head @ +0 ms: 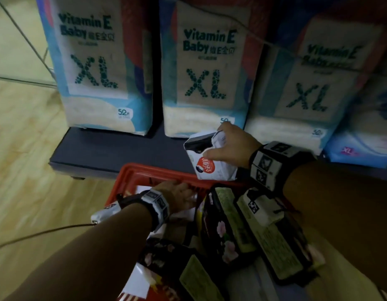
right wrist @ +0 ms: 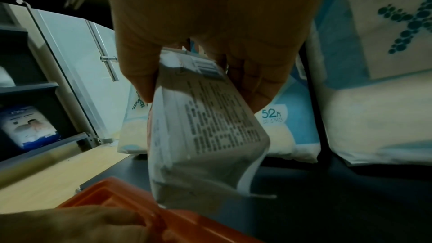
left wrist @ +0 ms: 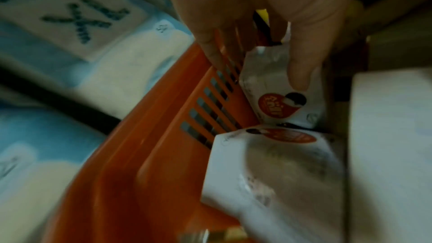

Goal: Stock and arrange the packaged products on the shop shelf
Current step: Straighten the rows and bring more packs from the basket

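Observation:
My right hand [head: 214, 141] grips a white pack with a round red logo [head: 210, 164], held tilted just above the dark bottom shelf [head: 114, 148] and the far rim of the red basket [head: 157, 170]. In the right wrist view the thumb and fingers of the right hand [right wrist: 203, 97] clamp the pack's printed back [right wrist: 205, 132]. My left hand [head: 188, 194] reaches into the basket at its far wall. There the left hand [left wrist: 257, 69] pinches a second white pack with the same logo [left wrist: 280, 99] between thumb and fingers. A third such pack [left wrist: 268, 173] lies nearer.
Three tall "Vitamin E Baby XL" nappy packs [head: 196, 72] stand along the back of the shelf, with a blue pack [head: 362, 144] at the right. Dark floral packs [head: 223, 227] and other goods fill the basket. Wooden floor [head: 25, 148] lies left of the shelf.

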Action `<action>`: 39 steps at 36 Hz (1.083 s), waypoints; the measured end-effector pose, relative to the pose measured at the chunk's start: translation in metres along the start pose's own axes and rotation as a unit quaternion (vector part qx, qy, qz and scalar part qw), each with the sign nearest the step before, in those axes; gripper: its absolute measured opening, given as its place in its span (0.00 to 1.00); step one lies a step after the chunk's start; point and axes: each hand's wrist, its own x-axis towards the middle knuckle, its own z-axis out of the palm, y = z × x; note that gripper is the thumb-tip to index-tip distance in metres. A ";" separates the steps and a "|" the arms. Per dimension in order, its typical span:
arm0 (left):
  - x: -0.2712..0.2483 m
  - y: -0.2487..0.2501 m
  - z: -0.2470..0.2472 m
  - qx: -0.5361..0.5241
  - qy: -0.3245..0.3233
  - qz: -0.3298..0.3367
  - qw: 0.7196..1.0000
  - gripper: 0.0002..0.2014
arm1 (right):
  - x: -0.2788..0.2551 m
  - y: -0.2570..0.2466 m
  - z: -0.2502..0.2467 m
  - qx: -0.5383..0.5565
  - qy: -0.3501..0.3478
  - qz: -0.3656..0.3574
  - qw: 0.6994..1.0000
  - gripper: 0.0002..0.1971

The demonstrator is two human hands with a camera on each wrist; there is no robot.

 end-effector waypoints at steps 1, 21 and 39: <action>0.003 -0.001 -0.003 0.032 0.011 0.012 0.999 0.20 | 0.000 0.002 -0.001 -0.001 0.005 -0.001 1.000 0.26; -0.051 0.004 -0.010 -0.155 -0.008 -0.227 0.961 0.36 | -0.064 -0.001 -0.042 0.326 -0.080 0.190 0.922 0.20; -0.291 -0.023 -0.235 -0.838 0.168 -0.246 0.457 0.12 | -0.161 -0.142 -0.206 0.484 -0.091 0.288 0.821 0.03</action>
